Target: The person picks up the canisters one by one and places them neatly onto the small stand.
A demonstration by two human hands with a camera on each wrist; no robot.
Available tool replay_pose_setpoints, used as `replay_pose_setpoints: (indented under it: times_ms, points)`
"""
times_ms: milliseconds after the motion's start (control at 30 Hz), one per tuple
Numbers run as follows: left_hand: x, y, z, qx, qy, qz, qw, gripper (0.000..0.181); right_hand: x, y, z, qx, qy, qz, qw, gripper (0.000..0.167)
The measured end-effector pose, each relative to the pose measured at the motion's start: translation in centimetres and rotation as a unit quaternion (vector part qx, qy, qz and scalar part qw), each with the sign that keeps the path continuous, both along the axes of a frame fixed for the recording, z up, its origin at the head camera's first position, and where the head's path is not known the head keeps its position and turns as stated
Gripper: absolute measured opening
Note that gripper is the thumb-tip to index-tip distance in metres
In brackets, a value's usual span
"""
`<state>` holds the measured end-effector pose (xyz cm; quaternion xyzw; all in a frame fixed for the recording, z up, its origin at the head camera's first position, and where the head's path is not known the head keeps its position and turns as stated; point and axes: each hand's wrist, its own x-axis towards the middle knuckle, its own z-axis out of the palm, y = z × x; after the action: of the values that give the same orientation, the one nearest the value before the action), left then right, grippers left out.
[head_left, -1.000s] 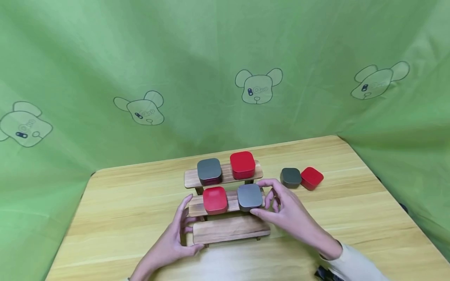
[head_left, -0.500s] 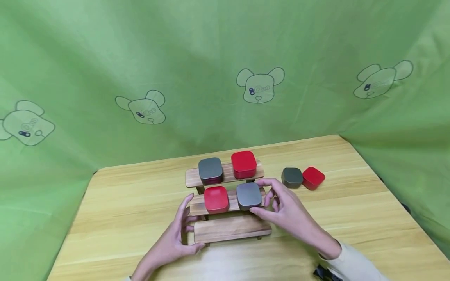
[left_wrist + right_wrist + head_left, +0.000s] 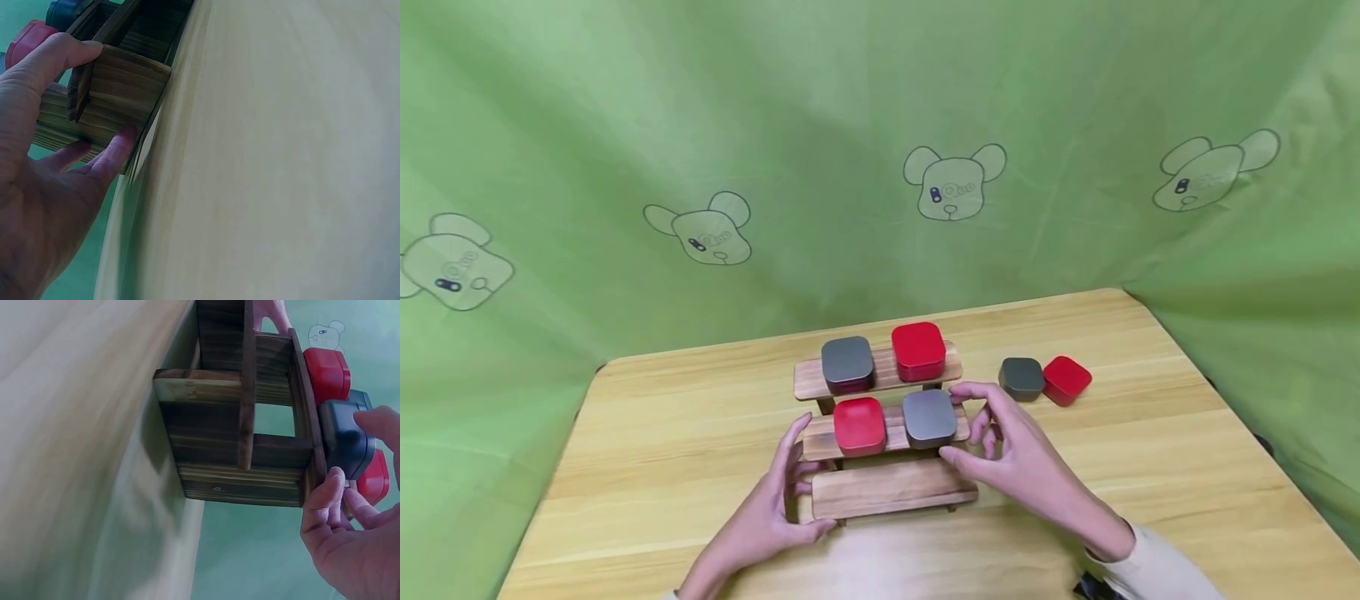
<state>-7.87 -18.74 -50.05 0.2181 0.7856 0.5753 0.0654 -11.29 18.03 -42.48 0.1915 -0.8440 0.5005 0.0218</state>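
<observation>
A three-step wooden display stand point(image 3: 895, 492) is on the table. My left hand point(image 3: 767, 508) holds its left end, the thumb at the lowest step's front and the fingers along the side. On the middle step sit a red square box point(image 3: 860, 427) and, to its right, a grey-lidded square box point(image 3: 929, 418). My right hand point(image 3: 1018, 450) is at the grey box's right side, thumb and index finger spread around its right corners; the thumb looks just clear of it. The top step carries another grey-lidded box point(image 3: 847, 364) and another red box point(image 3: 918, 350).
On the table right of the stand, a dark grey box point(image 3: 1021, 379) and a red box point(image 3: 1066, 380) stand side by side. A small black object point(image 3: 1093, 587) lies by the right sleeve. Green cloth point(image 3: 820, 167) with bear-head drawings hangs behind the wooden table point(image 3: 662, 450).
The grey-lidded box on the middle step has shifted slightly left, towards the red one. My right thumb and fingers have since eased away to the right. The left hand stays put.
</observation>
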Motion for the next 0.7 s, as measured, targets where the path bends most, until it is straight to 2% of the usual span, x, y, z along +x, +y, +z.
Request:
replay_pose_setpoints:
  times_ms: [133, 267, 433, 700]
  points:
    - [-0.1, -0.2, -0.1, -0.005, -0.003, 0.002, 1.0, 0.136, 0.3, 0.5, -0.1, -0.007, 0.005, 0.005, 1.0, 0.054]
    - [-0.3, -0.1, -0.2, -0.004, -0.013, 0.003, 0.9999, 0.139, 0.3, 1.1, -0.1, -0.007, 0.017, -0.003, 0.9998, 0.051]
    - [-0.6, 0.0, -0.2, -0.001, -0.011, 0.009, 0.9999, 0.141, -0.1, 2.1, -0.3, -0.008, 0.036, -0.017, 0.9992, 0.047]
    - [-0.2, -0.1, -0.2, 0.0, -0.015, 0.005, 0.9999, 0.137, -1.1, 4.2, -1.5, 0.025, 0.059, -0.043, 0.997, 0.046]
